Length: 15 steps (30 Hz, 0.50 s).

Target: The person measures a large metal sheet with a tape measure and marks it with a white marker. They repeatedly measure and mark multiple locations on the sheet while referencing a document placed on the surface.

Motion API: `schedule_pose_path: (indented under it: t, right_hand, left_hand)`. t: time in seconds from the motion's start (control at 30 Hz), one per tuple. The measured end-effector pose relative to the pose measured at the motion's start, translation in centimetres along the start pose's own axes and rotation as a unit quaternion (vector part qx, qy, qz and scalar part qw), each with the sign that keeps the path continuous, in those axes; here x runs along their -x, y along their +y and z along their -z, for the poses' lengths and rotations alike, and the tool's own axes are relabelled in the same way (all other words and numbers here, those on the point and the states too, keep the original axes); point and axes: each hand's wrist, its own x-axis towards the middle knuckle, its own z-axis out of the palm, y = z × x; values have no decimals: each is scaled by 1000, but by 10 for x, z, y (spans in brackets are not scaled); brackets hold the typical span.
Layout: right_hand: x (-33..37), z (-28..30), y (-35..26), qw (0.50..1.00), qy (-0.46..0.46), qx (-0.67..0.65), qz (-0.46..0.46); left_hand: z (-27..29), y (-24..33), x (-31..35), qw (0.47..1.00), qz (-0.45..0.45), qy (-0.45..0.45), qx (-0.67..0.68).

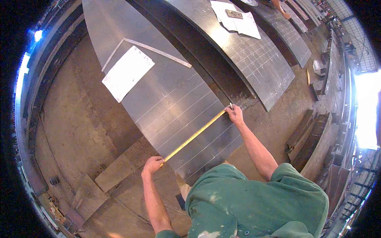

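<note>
A yellow tape measure (195, 135) is stretched straight across a long grey steel plate (174, 85). At the plate's left edge my left hand (152, 165) is closed on one end of the tape. My right hand (235, 114) pinches the tape at the right edge, and a thin white marking stick (231, 106) sticks up from its fingers. White lines run across the plate on both sides of the tape. Farther up the plate lie a white paper sheet (128, 73) and a bent metal square (158, 52). Whether the tape's case is in my left palm is hidden.
To the right stands another steel plate (258, 59) with a chalked grid, papers (238, 24) and a small metal block (234, 14). Another person's hand (285, 15) rests at the far right. Steel offcuts (116, 173) and beams (313, 137) lie on the floor.
</note>
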Motion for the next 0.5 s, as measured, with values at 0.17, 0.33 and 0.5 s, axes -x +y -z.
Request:
schedule_pose_path:
  t: [0.17,0.33,0.5]
  right_hand:
    - [-2,1,6,1000,9,14,-7]
    - [-2,1,8,1000,2,11,2]
    - [-4,2,10,1000,-14,-6,-10]
  left_hand:
    - [7,20,10,1000,18,5,18]
    - [10,23,10,1000,17,-15,11]
    - [4,7,2,1000,0,-6,-6]
